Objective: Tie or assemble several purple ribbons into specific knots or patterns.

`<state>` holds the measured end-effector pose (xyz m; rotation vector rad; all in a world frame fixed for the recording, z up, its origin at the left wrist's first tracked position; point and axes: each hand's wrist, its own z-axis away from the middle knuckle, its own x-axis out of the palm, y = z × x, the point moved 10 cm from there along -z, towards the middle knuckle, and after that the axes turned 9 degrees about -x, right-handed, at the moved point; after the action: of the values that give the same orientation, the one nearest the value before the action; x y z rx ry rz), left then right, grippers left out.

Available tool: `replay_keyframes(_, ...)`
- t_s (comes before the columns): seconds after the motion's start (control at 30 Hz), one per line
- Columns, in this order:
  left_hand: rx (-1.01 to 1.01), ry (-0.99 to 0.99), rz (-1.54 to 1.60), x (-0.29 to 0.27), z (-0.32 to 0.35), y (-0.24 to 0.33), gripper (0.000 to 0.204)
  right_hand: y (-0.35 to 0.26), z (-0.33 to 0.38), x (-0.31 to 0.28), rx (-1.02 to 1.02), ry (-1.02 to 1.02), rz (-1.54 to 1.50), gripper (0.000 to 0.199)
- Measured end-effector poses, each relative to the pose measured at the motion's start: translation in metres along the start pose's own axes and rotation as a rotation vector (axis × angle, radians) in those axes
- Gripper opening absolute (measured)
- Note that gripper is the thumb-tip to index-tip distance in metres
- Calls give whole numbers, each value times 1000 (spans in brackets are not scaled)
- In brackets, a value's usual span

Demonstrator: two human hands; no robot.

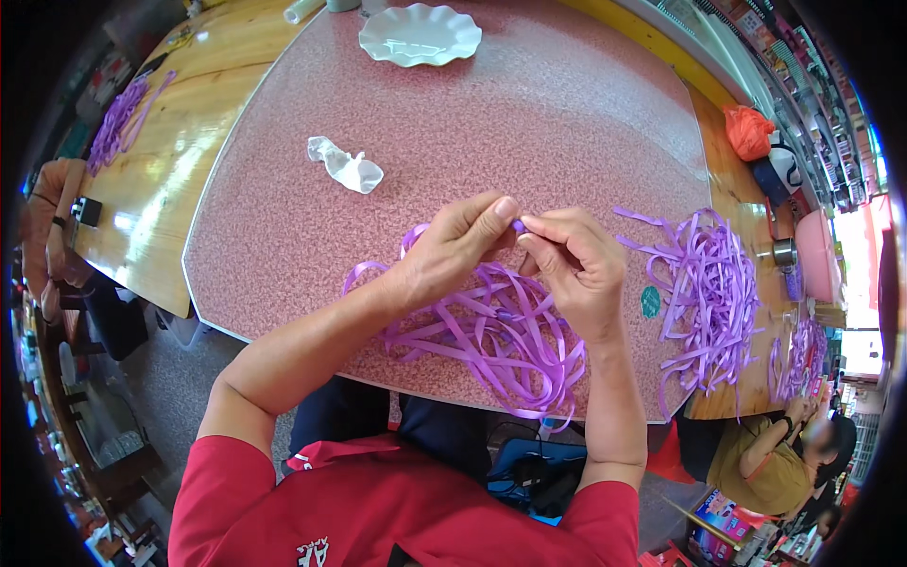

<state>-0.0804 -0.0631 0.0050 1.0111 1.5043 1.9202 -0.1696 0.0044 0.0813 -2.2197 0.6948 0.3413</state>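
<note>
Over the near middle of the pink speckled mat, my left hand (465, 241) and my right hand (578, 265) meet, fingertips almost touching. Both are closed in a pinch on a purple ribbon (519, 227), of which only a small bit shows between the thumbs. Under my hands and wrists lies a loose tangle of purple ribbons (529, 359), reaching the table's near edge. To the right of my right hand spreads a bigger heap of purple ribbons (713, 293). The exact fold of the ribbon in my fingers is hidden.
A crumpled clear plastic wrapper (346, 166) lies left of centre, and a white scalloped plate (419, 36) stands at the far side. More purple ribbons (118, 123) rest on the wooden table at left. An orange-red bag (748, 132) sits at right. Other people sit at both sides.
</note>
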Motion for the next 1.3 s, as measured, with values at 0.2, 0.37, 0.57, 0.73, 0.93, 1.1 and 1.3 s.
replay_keyframes(0.2, -144, -128, 192, -4, -1, -7, 42, 15, 3, -2, 161, 15, -161, 12)
replay_keyframes(0.37, -161, -103, 149, -5, 4, -4, 32, 18, 7, -3, 255, 30, -236, 4)
replay_keyframes(0.57, -125, -124, -63, -4, 3, 1, 25, 30, 12, -6, 250, -105, -319, 14)
replay_keyframes(0.73, 30, -212, -309, 1, 0, 18, 44, 23, 9, 1, 193, -343, -416, 31)
replay_keyframes(0.93, 366, 34, -633, -12, -6, 31, 44, 63, 9, -41, 219, 96, -34, 28)
replay_keyframes(1.1, -11, 45, -429, -22, -11, 0, 37, 89, 21, -52, 130, 186, 215, 23)
replay_keyframes(1.3, 401, 356, -1501, -1, 18, 45, 52, 96, 24, -37, 200, 65, 303, 24)
